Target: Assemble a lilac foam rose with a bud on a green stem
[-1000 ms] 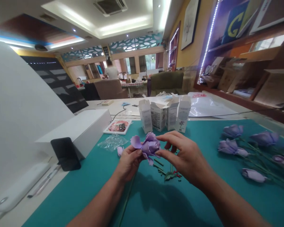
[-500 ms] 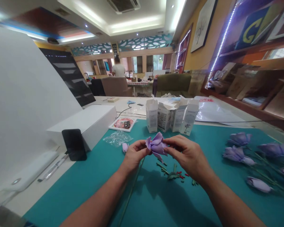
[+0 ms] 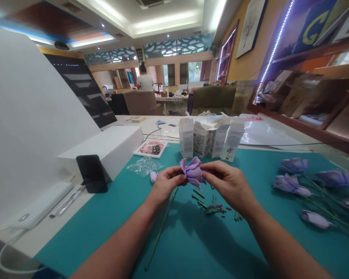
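Observation:
Between my two hands, above the green mat (image 3: pixel 110 236), is a purple artificial flower (image 3: pixel 194 171) with its petals spread. My left hand (image 3: pixel 166 186) pinches the flower from the left, thumb and fingers closed on it. From the other side, the fingertips of my right hand (image 3: pixel 228 182) grip its petals. A long green stem (image 3: pixel 161 232) slants down below my left hand; whether it joins the flower is hidden. Beside my left hand lies a small purple bud (image 3: pixel 154 177). Cut green stem pieces (image 3: pixel 198 199) and small red bits (image 3: pixel 222 211) are scattered under the flower.
Several white boxes (image 3: pixel 186 139) with open flaps stand behind my hands. More purple flowers (image 3: pixel 287 183) lie at right. Clear plastic wrap (image 3: pixel 145 166), a white-framed tray (image 3: pixel 151 148) and a propped phone (image 3: pixel 91 174) are at left. A person (image 3: pixel 145 80) is in the far background.
The view has tilted slightly, so the surroundings sit a little higher. The flower has turned slightly between my fingers, and both hands keep hold of it.

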`<state>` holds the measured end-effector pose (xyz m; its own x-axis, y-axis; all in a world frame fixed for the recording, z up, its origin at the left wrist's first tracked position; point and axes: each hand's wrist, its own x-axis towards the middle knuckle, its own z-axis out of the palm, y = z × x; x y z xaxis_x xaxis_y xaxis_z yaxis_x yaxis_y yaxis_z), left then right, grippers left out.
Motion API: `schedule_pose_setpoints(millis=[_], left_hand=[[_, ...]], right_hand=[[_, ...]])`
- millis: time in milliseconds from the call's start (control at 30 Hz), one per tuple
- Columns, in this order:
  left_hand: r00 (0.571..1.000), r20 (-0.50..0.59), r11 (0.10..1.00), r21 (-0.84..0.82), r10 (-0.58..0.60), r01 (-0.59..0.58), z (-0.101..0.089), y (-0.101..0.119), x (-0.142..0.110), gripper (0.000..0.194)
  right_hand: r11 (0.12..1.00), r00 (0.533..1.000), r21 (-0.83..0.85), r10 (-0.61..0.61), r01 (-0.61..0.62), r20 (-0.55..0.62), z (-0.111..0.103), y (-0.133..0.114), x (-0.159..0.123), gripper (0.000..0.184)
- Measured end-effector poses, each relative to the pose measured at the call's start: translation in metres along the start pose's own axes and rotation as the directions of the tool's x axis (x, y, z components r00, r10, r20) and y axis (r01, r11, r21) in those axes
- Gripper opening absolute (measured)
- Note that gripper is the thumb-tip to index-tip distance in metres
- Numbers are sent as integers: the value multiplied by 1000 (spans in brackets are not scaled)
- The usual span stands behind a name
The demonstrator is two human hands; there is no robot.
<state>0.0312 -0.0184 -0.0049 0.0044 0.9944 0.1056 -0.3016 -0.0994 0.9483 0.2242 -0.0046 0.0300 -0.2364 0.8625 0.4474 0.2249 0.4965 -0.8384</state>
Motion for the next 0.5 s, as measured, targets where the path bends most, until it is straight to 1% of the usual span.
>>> schedule_pose_setpoints(millis=[67, 133, 167, 200, 233, 267, 300, 333, 367, 433, 500], left_hand=[[1000, -20, 998, 62, -19, 20, -3, 11, 0, 48], [997, -72, 989, 146, -9, 19, -9, 22, 1, 48], [995, -98, 977, 212, 11, 10, -13, 27, 2, 47], [994, -108, 948, 320, 32, 5, -17, 30, 4, 45], [994, -101, 887, 462, 43, 9, -21, 33, 7, 44], [996, -79, 794, 608, 38, 18, -24, 34, 10, 42], [999, -52, 679, 733, 13, 29, -26, 34, 14, 40], [999, -30, 570, 820, -25, 39, -26, 32, 19, 38], [998, -16, 485, 873, -64, 46, -26, 28, 24, 33], [992, -8, 356, 933, -124, 52, -21, 19, 34, 26], [988, -15, 225, 973, -153, 50, -16, 7, 46, 26]], right_hand=[[989, 996, 113, 94, -95, 11, -1, 6, 3, 23], [957, 984, 227, 179, -180, 28, -2, 12, 7, 28], [937, 977, 277, 213, -213, 32, -3, 16, 10, 30], [916, 969, 320, 243, -241, 34, -5, 19, 12, 31], [893, 962, 363, 271, -265, 37, -6, 23, 14, 33], [868, 954, 405, 298, -287, 36, -7, 27, 15, 34], [841, 946, 448, 324, -303, 33, -8, 32, 17, 35], [812, 937, 490, 347, -316, 30, -9, 36, 18, 36], [785, 930, 527, 367, -326, 30, -9, 39, 19, 37], [741, 918, 577, 396, -343, 36, -11, 45, 21, 38], [717, 908, 598, 416, -359, 46, -13, 48, 22, 39]])
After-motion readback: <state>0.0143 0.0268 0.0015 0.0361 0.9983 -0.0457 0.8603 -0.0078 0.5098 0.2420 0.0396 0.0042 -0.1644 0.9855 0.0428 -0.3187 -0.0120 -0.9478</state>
